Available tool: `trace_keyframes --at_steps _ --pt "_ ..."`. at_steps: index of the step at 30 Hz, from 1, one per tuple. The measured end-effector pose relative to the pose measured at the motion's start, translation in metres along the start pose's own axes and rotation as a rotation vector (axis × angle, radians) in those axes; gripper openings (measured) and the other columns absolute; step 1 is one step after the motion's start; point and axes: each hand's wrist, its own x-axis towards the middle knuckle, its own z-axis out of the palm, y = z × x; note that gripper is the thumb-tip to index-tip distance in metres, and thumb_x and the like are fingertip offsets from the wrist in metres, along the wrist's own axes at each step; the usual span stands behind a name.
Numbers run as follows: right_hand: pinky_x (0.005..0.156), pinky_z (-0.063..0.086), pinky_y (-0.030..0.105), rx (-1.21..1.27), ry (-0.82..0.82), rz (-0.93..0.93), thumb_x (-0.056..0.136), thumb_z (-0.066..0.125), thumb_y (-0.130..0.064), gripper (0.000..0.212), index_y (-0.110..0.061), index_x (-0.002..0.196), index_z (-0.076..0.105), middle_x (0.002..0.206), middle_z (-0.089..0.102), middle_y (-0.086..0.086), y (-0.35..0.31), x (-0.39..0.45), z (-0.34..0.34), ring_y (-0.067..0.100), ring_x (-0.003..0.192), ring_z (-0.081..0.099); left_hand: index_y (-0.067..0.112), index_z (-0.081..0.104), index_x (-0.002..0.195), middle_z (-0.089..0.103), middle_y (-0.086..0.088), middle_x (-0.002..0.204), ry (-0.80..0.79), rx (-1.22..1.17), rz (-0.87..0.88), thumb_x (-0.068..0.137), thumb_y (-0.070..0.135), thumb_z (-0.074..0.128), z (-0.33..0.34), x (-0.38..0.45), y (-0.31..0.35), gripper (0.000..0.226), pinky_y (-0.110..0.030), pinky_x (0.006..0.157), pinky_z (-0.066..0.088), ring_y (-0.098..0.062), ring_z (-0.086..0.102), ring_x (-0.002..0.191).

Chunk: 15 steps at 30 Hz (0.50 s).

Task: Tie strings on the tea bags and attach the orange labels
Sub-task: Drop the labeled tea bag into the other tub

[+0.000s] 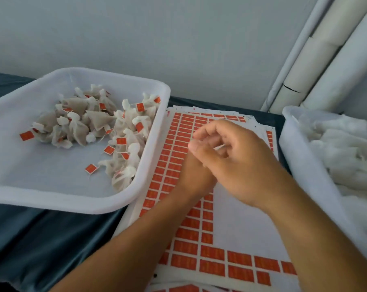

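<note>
Honestly, the hands are the hardest part to read here. The right hand [239, 163] sits over the middle of the label sheets with its fingers curled in, thumb and fingertips close together, but motion blur smears them and I can't tell if they're pinching a string or a label or nothing at all. The left hand [194, 175] is mostly hidden under the right one, only the wrist, the heel of the palm and what looks like a fingertip poking out, so its grip is anyone's guess too.

Under both hands lies a stack of white paper sheets of small orange rectangular labels [184, 234], a big patch on the top sheet already peeled bare. The stack's lower edge is cut off by the frame.

On the left, a shallow white plastic tray [106, 207] holds a pile of beige mesh tea bags with white strings and orange tags [98, 127].

On the right, a second white plastic bin [294, 157] is cropped by the edge and full of white gauzy stuff [347, 148], too blurry to make out as single bags.

Everything sits on a dark blue-grey cloth [41, 239].
</note>
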Motion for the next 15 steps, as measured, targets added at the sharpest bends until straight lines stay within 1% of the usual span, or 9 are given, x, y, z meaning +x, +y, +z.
trace_keyframes --at_steps 2,3,4,6,8,10,12,13,15 --pt "0.056 0.045 0.002 -0.006 0.067 0.107 0.091 0.052 -0.064 0.026 -0.047 0.109 0.056 0.096 0.06 -0.034 0.022 -0.021 -0.016 -0.023 0.095 0.055 0.032 0.056 0.114 0.064 0.01 0.098 -0.027 -0.002 0.019 0.1 0.026 0.063 0.004 0.003 0.0 0.017 -0.011 0.06 0.052 -0.009 0.065 0.083" --pt "0.055 0.043 0.0 -0.025 0.091 0.153 0.092 0.052 -0.061 0.024 -0.047 0.111 0.055 0.098 0.059 -0.035 0.033 -0.032 -0.023 -0.022 0.094 0.056 0.032 0.057 0.115 0.063 0.011 0.098 -0.029 0.007 0.038 0.099 0.026 0.065 0.004 0.004 0.0 0.019 -0.009 0.055 0.051 -0.008 0.064 0.081" --pt "0.056 0.043 0.001 -0.037 0.109 0.192 0.093 0.054 -0.058 0.024 -0.046 0.113 0.055 0.101 0.059 -0.033 0.042 -0.045 -0.03 -0.017 0.092 0.058 0.033 0.057 0.116 0.063 0.011 0.099 -0.044 0.026 0.047 0.098 0.029 0.066 0.006 0.005 0.0 0.02 -0.008 0.052 0.049 -0.009 0.065 0.082" --pt "0.064 0.046 0.005 -0.018 0.125 0.232 0.092 0.056 -0.054 0.026 -0.042 0.115 0.059 0.103 0.065 -0.027 0.052 -0.069 -0.041 -0.011 0.092 0.062 0.038 0.056 0.115 0.062 0.013 0.1 -0.053 0.079 0.045 0.098 0.033 0.067 0.01 0.009 -0.004 0.021 -0.005 0.051 0.046 -0.009 0.065 0.084" --pt "0.071 0.049 0.005 -0.002 0.127 0.217 0.088 0.056 -0.053 0.029 -0.041 0.114 0.063 0.101 0.066 -0.029 0.05 -0.089 -0.053 -0.011 0.094 0.062 0.039 0.057 0.114 0.062 0.013 0.098 -0.068 0.157 0.056 0.097 0.035 0.068 0.011 0.011 -0.009 0.022 -0.006 0.05 0.046 -0.009 0.065 0.083" --pt "0.076 0.047 0.003 -0.026 0.164 0.181 0.088 0.058 -0.051 0.026 -0.042 0.111 0.065 0.103 0.064 -0.034 0.044 -0.104 -0.069 -0.011 0.094 0.063 0.039 0.057 0.113 0.062 0.013 0.094 -0.099 0.262 0.076 0.096 0.035 0.069 0.015 0.012 -0.012 0.022 -0.008 0.05 0.047 -0.01 0.065 0.08" --pt "0.074 0.045 0.002 -0.093 0.234 0.144 0.093 0.061 -0.051 0.017 -0.044 0.107 0.066 0.101 0.066 -0.034 0.036 -0.106 -0.092 -0.01 0.089 0.065 0.039 0.058 0.112 0.062 0.012 0.091 -0.098 0.299 0.101 0.095 0.034 0.07 0.012 0.012 -0.016 0.021 -0.009 0.05 0.046 -0.011 0.064 0.077" --pt "0.071 0.046 0.003 -0.152 0.291 0.128 0.092 0.061 -0.053 0.016 -0.045 0.106 0.066 0.1 0.066 -0.034 0.034 -0.106 -0.108 -0.009 0.085 0.066 0.039 0.058 0.111 0.062 0.011 0.091 -0.102 0.296 0.117 0.095 0.034 0.07 0.013 0.012 -0.017 0.02 -0.008 0.05 0.046 -0.012 0.064 0.077" --pt "0.063 0.049 0.014 -0.267 0.401 0.127 0.088 0.063 -0.055 0.02 -0.045 0.105 0.065 0.096 0.067 -0.034 0.035 -0.097 -0.142 -0.008 0.077 0.067 0.038 0.059 0.111 0.062 0.009 0.092 -0.105 0.285 0.126 0.096 0.034 0.069 0.014 0.012 -0.018 0.019 -0.009 0.051 0.046 -0.013 0.064 0.078"
